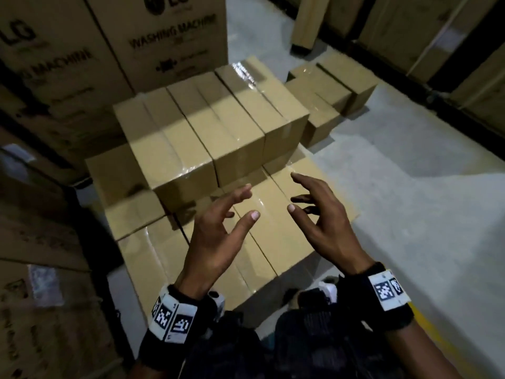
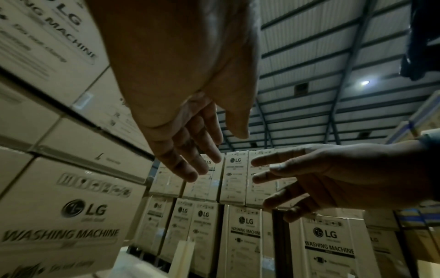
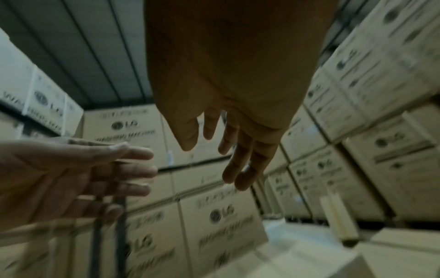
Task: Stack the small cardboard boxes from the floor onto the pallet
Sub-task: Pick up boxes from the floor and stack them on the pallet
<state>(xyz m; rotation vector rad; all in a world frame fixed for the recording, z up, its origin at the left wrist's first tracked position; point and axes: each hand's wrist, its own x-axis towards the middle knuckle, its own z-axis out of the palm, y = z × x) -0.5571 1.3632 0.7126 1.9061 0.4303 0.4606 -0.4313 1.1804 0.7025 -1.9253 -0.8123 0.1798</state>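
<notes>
Hands are held empty over the stack: the left hand (image 1: 216, 231) and the right hand (image 1: 325, 228) are both spread, fingers loosely extended, nothing gripped, palms turned partly toward each other. Neither is seen touching cardboard in the head view, and both wrist views confirm bare, open fingers.

Beneath them the stacked boxes (image 1: 207, 138) are arranged in tiers, a lower row (image 1: 270, 236) lying directly under the hands and a taller row at 12 o'clock from them. The pallet itself cannot be made out; it is presumably hidden under the stack. More small boxes (image 1: 328, 105) are left on the grey floor (image 1: 410, 203) at about 1 o'clock, just beside the stack's far right corner. Large washing-machine cartons (image 1: 158, 39) are piled at 11 o'clock.

The step in hand is judged to be between placements, with no box carried. For the next move, a reach toward 1 o'clock would be called for, so that one floor box is gripped on two opposite faces, lifted, and set square against a neighbour.
</notes>
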